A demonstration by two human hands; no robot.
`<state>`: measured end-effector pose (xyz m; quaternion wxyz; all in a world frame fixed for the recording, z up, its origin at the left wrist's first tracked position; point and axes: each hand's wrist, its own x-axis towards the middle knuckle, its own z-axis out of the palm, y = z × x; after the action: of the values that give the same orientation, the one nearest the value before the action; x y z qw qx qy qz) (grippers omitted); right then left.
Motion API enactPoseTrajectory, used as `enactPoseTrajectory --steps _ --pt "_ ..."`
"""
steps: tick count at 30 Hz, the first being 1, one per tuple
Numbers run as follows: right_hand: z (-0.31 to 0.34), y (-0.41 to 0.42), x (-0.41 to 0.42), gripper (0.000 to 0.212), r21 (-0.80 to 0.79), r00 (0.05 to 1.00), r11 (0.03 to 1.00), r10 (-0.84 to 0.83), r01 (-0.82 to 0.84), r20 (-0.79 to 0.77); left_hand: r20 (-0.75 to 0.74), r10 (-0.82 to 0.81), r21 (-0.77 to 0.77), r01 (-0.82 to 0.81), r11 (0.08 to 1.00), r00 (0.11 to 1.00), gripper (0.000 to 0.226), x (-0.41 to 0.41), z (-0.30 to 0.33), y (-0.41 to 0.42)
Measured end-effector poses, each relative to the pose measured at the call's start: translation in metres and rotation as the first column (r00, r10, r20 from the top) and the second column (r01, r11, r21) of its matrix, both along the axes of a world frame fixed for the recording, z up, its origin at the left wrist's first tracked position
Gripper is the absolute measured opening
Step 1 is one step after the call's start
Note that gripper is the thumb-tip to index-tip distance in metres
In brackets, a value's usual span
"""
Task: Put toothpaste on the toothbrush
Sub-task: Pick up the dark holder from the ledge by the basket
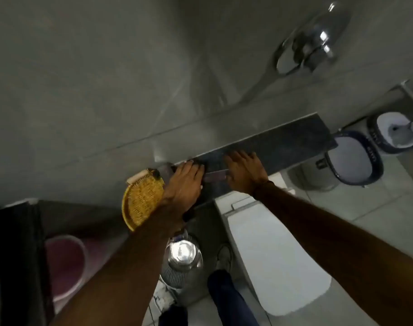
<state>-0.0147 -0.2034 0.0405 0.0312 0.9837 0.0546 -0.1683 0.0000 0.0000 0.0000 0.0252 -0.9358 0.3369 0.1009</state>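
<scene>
Dark grey stone forms the narrow shelf that runs along the pale tiled wall, and both bare hands lie on it. A flat, dull purplish object, possibly the toothpaste tube, rests on the shelf between the two hands; blur keeps me from telling what it is, and no toothbrush can be made out. The left hand rests palm down with its fingers close together, touching the left end of that object; whether it grips anything I cannot tell. The right hand lies flat just right of it, fingers spread on the stone, holding nothing that shows. A round yellow woven basket stands at the shelf's left end, partly under the left wrist. Below the shelf, a white toilet lid is on the right, and a shiny steel lidded bin stands on the floor near the person's dark-trousered leg.
</scene>
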Motion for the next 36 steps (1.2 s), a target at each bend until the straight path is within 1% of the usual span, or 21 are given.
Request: enactPoseTrajectory --steps 2,3,5,7,10,12,13,14,16,18,19,21,22,23,25,26,28,29,30,34,36 --pt "-0.022 -0.004 0.011 0.059 -0.025 0.997 0.999 0.027 -0.029 -0.073 -0.056 0.04 0.104 -0.034 0.994 0.998 0.068 0.008 -0.018 -0.014" --pt "-0.034 -0.005 0.014 0.055 -0.036 0.995 0.998 0.049 -0.053 -0.089 -0.045 0.029 0.148 -0.022 0.989 0.999 0.07 0.01 -0.025 -0.018" --pt "-0.048 -0.005 0.015 0.045 -0.047 0.992 0.996 0.072 -0.077 -0.104 -0.049 -0.014 0.196 0.024 0.98 0.999 0.072 0.01 -0.033 -0.024" --pt "-0.058 -0.006 0.012 0.04 -0.052 0.991 0.995 0.083 -0.088 -0.101 -0.039 -0.039 0.203 0.046 0.978 0.998 0.067 0.009 -0.039 -0.028" --pt "-0.056 -0.012 0.009 0.038 -0.018 0.993 0.998 0.056 -0.058 -0.104 -0.049 -0.013 0.102 0.018 0.995 0.999 0.051 0.011 -0.039 -0.028" --pt "-0.047 -0.018 0.002 0.038 0.072 0.997 0.997 0.003 0.003 -0.077 -0.147 0.103 -0.123 -0.121 0.985 0.984 0.04 0.008 -0.028 -0.025" --pt "-0.039 -0.022 -0.003 0.039 0.123 0.998 0.992 -0.033 0.04 -0.059 -0.238 0.183 -0.258 -0.243 0.935 0.954 0.037 0.005 -0.017 -0.023" --pt "-0.028 -0.024 -0.009 0.039 0.175 0.997 0.982 -0.07 0.076 -0.039 -0.354 0.249 -0.373 -0.38 0.846 0.901 0.035 0.002 -0.004 -0.02" --pt "-0.005 -0.024 -0.02 0.04 0.267 0.991 0.956 -0.131 0.124 0.009 -0.596 0.305 -0.483 -0.635 0.603 0.743 0.034 -0.007 0.021 -0.011" --pt "0.024 -0.014 -0.032 0.041 0.331 0.983 0.929 -0.183 0.164 0.027 -0.789 0.257 -0.453 -0.811 0.369 0.558 0.035 -0.023 0.052 0.004" --pt "0.037 -0.007 -0.038 0.042 0.353 0.978 0.918 -0.204 0.181 0.031 -0.84 0.218 -0.434 -0.857 0.278 0.497 0.034 -0.032 0.067 0.013" --pt "0.061 0.011 -0.048 0.048 0.425 0.956 0.875 -0.286 0.231 0.069 -0.886 0.179 -0.412 -0.903 0.122 0.428 0.032 -0.048 0.091 0.033" --pt "0.072 0.022 -0.056 0.052 0.498 0.922 0.819 -0.376 0.286 0.088 -0.899 0.173 -0.4 -0.915 0.053 0.403 0.031 -0.056 0.103 0.044" --pt "0.082 0.035 -0.062 0.057 0.589 0.868 0.727 -0.489 0.354 0.082 -0.908 0.172 -0.389 -0.921 -0.006 0.383 0.031 -0.064 0.114 0.055" --pt "0.1 0.061 -0.072 0.066 0.747 0.717 0.461 -0.696 0.478 -0.03 -0.92 0.159 -0.375 -0.923 -0.085 0.359 0.032 -0.076 0.132 0.074" --pt "0.108 0.075 -0.075 0.067 0.801 0.638 0.286 -0.755 0.527 -0.151 -0.925 0.138 -0.368 -0.924 -0.105 0.353 0.033 -0.083 0.141 0.084" --pt "0.123 0.105 -0.083 0.066 0.805 0.507 -0.108 -0.726 0.583 -0.465 -0.936 0.073 -0.351 -0.93 -0.111 0.344 0.036 -0.097 0.158 0.102" --pt "0.13 0.119 -0.085 0.066 0.77 0.471 -0.269 -0.66 0.579 -0.585 -0.938 0.043 -0.348 -0.93 -0.115 0.345 0.037 -0.103 0.165 0.112" --pt "0.134 0.129 -0.087 0.066 0.745 0.457 -0.371 -0.612 0.553 -0.645 -0.937 0.019 -0.348 -0.929 -0.123 0.349 0.037 -0.106 0.17 0.12" --pt "0.159 0.164 -0.09 0.071 0.763 0.476 -0.465 -0.598 0.45 -0.645 -0.913 -0.088 -0.385 -0.912 -0.142 0.399 0.038 -0.116 0.2 0.163" --pt "0.173 0.174 -0.088 0.076 0.744 0.494 -0.519 -0.557 0.421 -0.667 -0.907 -0.153 -0.37 -0.916 -0.155 0.392 0.037 -0.118 0.211 0.179"
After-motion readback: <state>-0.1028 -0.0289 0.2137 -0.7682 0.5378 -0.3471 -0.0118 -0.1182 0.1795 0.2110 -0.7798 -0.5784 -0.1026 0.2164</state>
